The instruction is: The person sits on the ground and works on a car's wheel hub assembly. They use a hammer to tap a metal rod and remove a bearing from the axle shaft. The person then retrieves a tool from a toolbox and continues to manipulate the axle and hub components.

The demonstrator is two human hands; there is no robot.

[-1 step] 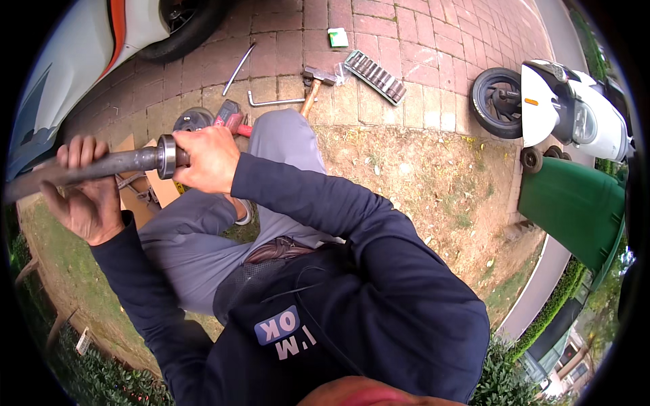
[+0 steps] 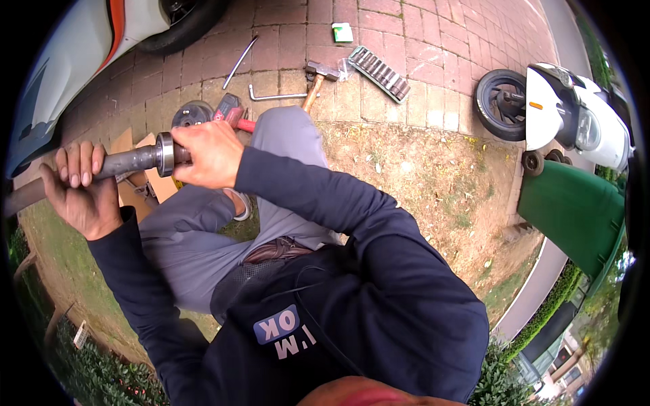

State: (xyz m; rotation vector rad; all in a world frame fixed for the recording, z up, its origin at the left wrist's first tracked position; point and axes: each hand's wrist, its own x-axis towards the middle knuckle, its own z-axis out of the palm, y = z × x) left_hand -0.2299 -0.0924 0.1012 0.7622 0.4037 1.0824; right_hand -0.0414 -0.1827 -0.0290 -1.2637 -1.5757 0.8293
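My left hand (image 2: 88,193) is closed round a long, dark metal shaft (image 2: 132,162) that runs out of view at the left. My right hand (image 2: 210,152) grips the shaft's near end, thumb and fingers just beside a shiny steel ring (image 2: 164,154), which looks like a bearing, fitted around it. Beyond my right hand lie a red and grey power tool (image 2: 226,108) and a round metal part (image 2: 189,114). Flattened cardboard (image 2: 124,141) with dark metal pieces lies below the shaft, beside my bent legs.
A hammer (image 2: 319,72), socket set (image 2: 379,72), steel bar (image 2: 240,62), L-shaped wrench (image 2: 277,96) and small green packet (image 2: 342,32) lie on the paving. A white vehicle (image 2: 81,54) stands upper left; a white scooter (image 2: 596,128) and green wheeled bin (image 2: 575,216) are at the right.
The fingers of my left hand have curled further down over the shaft, and the shaft's left end sits slightly lower. My right hand still holds the end beside the ring.
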